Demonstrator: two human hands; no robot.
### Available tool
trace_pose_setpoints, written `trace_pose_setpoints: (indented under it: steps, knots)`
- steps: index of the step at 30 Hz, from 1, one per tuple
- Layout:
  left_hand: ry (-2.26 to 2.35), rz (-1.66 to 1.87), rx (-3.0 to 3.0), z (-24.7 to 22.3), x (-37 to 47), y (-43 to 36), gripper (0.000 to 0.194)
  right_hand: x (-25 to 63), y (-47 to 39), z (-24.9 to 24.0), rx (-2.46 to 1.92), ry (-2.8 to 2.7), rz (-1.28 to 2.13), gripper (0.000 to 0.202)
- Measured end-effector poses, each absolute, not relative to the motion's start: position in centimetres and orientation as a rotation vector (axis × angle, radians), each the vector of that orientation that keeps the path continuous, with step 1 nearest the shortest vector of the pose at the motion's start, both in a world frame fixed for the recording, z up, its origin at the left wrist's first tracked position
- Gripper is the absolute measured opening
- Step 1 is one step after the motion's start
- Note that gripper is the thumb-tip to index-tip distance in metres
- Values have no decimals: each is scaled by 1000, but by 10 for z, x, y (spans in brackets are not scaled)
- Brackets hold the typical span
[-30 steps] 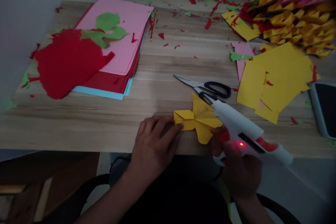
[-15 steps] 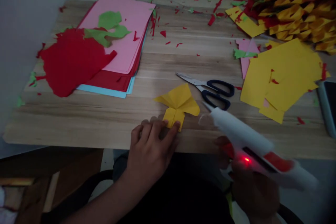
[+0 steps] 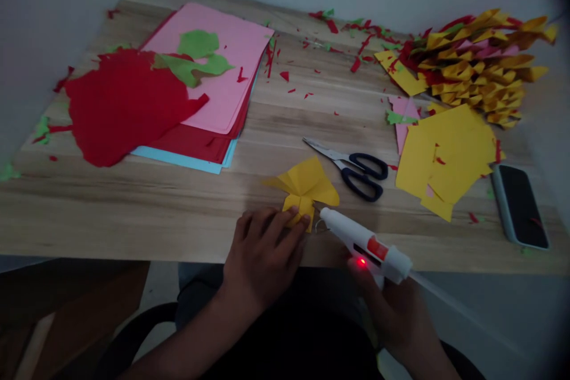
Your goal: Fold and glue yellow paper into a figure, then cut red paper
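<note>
A folded yellow paper piece (image 3: 307, 181) lies near the table's front edge, its upper part spread like a fan. The fingertips of my left hand (image 3: 265, 246) press its lower, squared part against the wood. In my right hand (image 3: 392, 303) is a white glue gun (image 3: 360, 234) with a glowing red light and a clear glue stick sticking out of its back. The gun's nozzle points left and sits right beside the folded paper; whether it touches is hard to tell. Scissors (image 3: 351, 169) with dark blue handles lie just beyond the gun, blades slightly apart.
At left, pink sheets (image 3: 222, 95) lie over red and blue ones, with torn red paper (image 3: 124, 107) and green scraps (image 3: 198, 44) on top. On the right are yellow sheets (image 3: 445, 154), a phone (image 3: 521, 205) and a pile of folded yellow pieces (image 3: 476, 71). Small scraps litter the back.
My right hand has brought the glue gun left, its nozzle now beside the folded yellow paper. My left hand stays on the paper. The view has shifted, showing more of the right side.
</note>
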State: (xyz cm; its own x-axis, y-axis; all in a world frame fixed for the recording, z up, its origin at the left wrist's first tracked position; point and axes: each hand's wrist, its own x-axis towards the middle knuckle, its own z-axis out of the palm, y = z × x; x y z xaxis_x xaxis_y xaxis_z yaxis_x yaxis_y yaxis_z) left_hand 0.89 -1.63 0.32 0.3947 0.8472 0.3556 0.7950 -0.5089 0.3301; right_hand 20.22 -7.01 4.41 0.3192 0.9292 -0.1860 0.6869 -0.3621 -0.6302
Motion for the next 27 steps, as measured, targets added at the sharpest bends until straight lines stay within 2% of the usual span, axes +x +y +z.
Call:
trace_pose_setpoints:
  steps: [4,13,27]
  knots:
    - [1483,748,2552,3,8,-16,28,203,-67,48,-2196,-1554,755,50]
    - [1474,706,2520,3,7,-17,31,202,-58,56,-2091,-1905,603,44]
    - [1476,742,2493,4,7,-16,29,203,-56,61,-2152,-1906,566,49]
